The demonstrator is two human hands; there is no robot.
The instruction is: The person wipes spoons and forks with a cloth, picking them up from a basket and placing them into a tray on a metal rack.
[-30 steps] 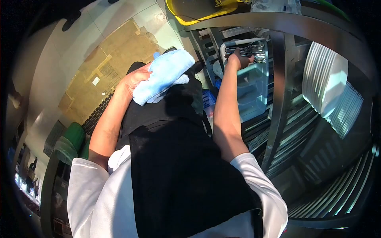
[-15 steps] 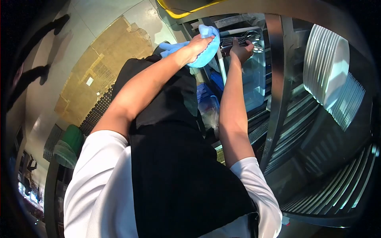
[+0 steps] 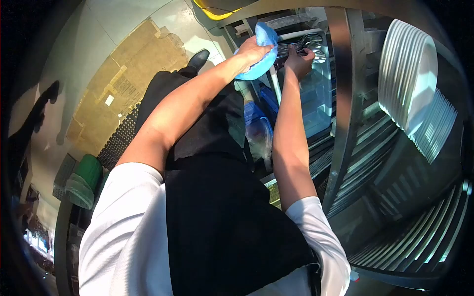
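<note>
My left hand (image 3: 253, 50) is closed on a light blue cloth (image 3: 261, 65), which bunches around its fingers at the handle ends of a bundle of spoons (image 3: 312, 45). My right hand (image 3: 299, 64) grips the same metal bundle near its middle, thumb and fingers curled round it. The spoon bowls point to the right, past my right fingertips. Beneath the hands lies a clear plastic bin (image 3: 317, 116) on a slatted metal shelf. How far the cloth wraps the handles is hidden by its folds.
White plates (image 3: 407, 74) stand on edge in a rack at the right, with more stacked plates (image 3: 434, 126) below. A metal post (image 3: 345, 93) rises beside the bin. Flattened cardboard (image 3: 128, 79) covers floor at the left, near a green bin (image 3: 89, 170). A yellow container (image 3: 215, 12) shows at the top.
My left hand has shifted slightly right with the cloth, closer to my right hand. The cloth's trailing end no longer shows at the left. A dark shoe has come into view there.
</note>
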